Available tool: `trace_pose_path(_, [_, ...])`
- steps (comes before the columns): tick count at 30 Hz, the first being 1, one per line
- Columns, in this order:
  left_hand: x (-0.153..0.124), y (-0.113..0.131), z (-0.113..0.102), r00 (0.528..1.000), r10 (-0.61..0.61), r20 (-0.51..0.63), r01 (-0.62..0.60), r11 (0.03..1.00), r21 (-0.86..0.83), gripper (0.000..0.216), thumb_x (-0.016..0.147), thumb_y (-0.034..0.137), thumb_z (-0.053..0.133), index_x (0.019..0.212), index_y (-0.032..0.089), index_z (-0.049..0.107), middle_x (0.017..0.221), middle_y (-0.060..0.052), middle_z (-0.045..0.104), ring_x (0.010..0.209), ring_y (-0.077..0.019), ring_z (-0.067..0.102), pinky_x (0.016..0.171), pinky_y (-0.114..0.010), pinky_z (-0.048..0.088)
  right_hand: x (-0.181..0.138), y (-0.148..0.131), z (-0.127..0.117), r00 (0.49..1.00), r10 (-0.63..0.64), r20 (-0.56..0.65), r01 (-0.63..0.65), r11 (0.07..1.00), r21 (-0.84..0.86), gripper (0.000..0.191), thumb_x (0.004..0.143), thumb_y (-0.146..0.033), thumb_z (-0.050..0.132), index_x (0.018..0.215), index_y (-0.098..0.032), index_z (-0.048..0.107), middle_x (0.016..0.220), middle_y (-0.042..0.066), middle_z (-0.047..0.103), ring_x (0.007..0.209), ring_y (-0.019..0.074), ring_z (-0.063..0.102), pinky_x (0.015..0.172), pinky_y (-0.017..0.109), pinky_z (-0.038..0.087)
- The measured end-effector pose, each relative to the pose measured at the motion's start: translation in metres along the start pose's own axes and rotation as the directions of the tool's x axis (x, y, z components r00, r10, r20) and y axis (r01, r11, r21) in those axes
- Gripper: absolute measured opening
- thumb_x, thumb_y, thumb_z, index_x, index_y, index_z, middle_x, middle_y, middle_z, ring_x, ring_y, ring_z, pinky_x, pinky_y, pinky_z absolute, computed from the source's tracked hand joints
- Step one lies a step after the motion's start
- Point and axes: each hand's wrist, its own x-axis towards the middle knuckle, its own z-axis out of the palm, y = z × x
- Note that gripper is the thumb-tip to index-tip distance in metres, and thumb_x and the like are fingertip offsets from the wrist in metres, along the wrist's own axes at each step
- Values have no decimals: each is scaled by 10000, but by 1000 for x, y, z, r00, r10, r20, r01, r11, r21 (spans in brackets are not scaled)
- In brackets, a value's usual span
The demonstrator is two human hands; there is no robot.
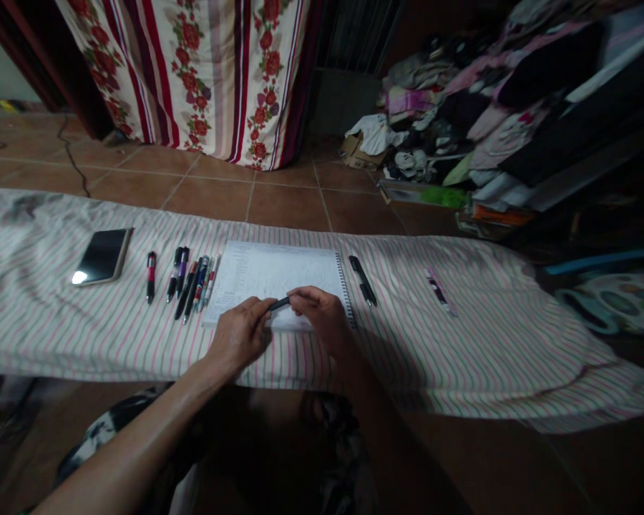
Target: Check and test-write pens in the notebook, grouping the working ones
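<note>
Both hands grip a dark pen (280, 304) above the lower part of a spiral notebook (287, 268). My left hand (241, 330) pinches one end of it, and the fingers of my right hand (319, 311) close round the other end. The notebook lies open on a striped cloth, its coil on the right side and faint print on the page. Just right of the coil, a black pen and what looks like its cap or a second pen (363, 280) lie close together. Left of the notebook is a row of several pens (193, 286).
A phone or small tablet (103, 256) rests at the left of the cloth-covered table (477, 357), near a red-and-black pen (150, 277). A pink-and-black pen (440, 292) lies to the right. Behind are a flowered curtain (220, 79) and piled clothes (461, 107).
</note>
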Motion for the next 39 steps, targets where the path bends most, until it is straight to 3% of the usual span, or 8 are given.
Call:
trace_pose_path(8, [-39, 19, -30, 986, 127, -111, -128, 992, -3, 367, 820, 100, 421, 1150, 169, 567, 927, -71, 638, 844, -167, 607, 741, -274, 499, -41, -32, 12, 999, -36, 8, 37, 991, -125, 256, 717, -423, 578, 638, -186, 521, 486, -69, 405, 452, 83, 376, 442, 214, 300])
trace_pose_path(11, [-59, 31, -45, 978, 175, -115, -167, 983, 75, 424, 778, 47, 431, 1161, 170, 564, 924, -74, 640, 842, -175, 601, 736, -281, 499, -65, -47, 16, 992, -122, 6, 121, 972, -202, 269, 756, -415, 553, 627, -186, 496, 523, -61, 415, 499, 84, 407, 486, 213, 324])
trace_pose_path(15, [-94, 45, -61, 968, 211, -137, -203, 977, 69, 443, 785, 49, 412, 1181, 186, 556, 941, -76, 634, 855, -177, 594, 743, -291, 493, -106, -61, 25, 993, -120, -11, 115, 973, -201, 288, 770, -434, 540, 635, -182, 501, 549, -53, 445, 524, 83, 436, 512, 209, 355])
trace_pose_path(19, [-129, 54, -71, 985, 142, -98, -153, 981, -118, 383, 838, 114, 389, 1163, 176, 581, 855, -70, 633, 778, -166, 605, 673, -264, 486, -146, -68, 38, 1000, -30, 4, 30, 1000, 2, 296, 698, -465, 611, 743, -173, 589, 632, -21, 553, 570, 103, 525, 535, 217, 427])
trace_pose_path(22, [-150, 62, -74, 996, 44, -72, -64, 955, -289, 328, 854, 173, 415, 1111, 195, 620, 876, -61, 655, 830, -170, 612, 736, -276, 478, -169, -75, 46, 999, 36, -38, -30, 989, 145, 336, 614, -449, 690, 791, -170, 630, 716, 9, 624, 601, 119, 579, 582, 246, 483])
trace_pose_path(28, [-176, 72, -76, 997, -72, -32, 48, 877, -477, 291, 843, 216, 462, 1070, 198, 645, 892, -51, 672, 806, -166, 611, 725, -280, 486, -199, -85, 51, 996, 85, -40, -75, 976, 202, 313, 584, -389, 728, 793, -161, 686, 688, 21, 665, 634, 135, 618, 619, 266, 508])
trace_pose_path(35, [-198, 85, -84, 990, -5, -140, -48, 928, -370, 282, 846, 180, 455, 1065, 198, 631, 993, -58, 665, 948, -172, 603, 840, -300, 467, -220, -92, 52, 997, 67, -38, -60, 985, 162, 235, 609, -344, 714, 732, -148, 671, 603, -4, 628, 592, 113, 591, 597, 251, 495])
trace_pose_path(39, [-209, 90, -87, 978, 64, -197, -109, 967, -229, 333, 819, 115, 431, 1087, 179, 616, 944, -69, 665, 885, -172, 617, 765, -275, 488, -230, -93, 55, 997, 70, -28, -65, 985, 159, 231, 621, -339, 706, 731, -143, 649, 606, -5, 617, 584, 105, 584, 572, 235, 484])
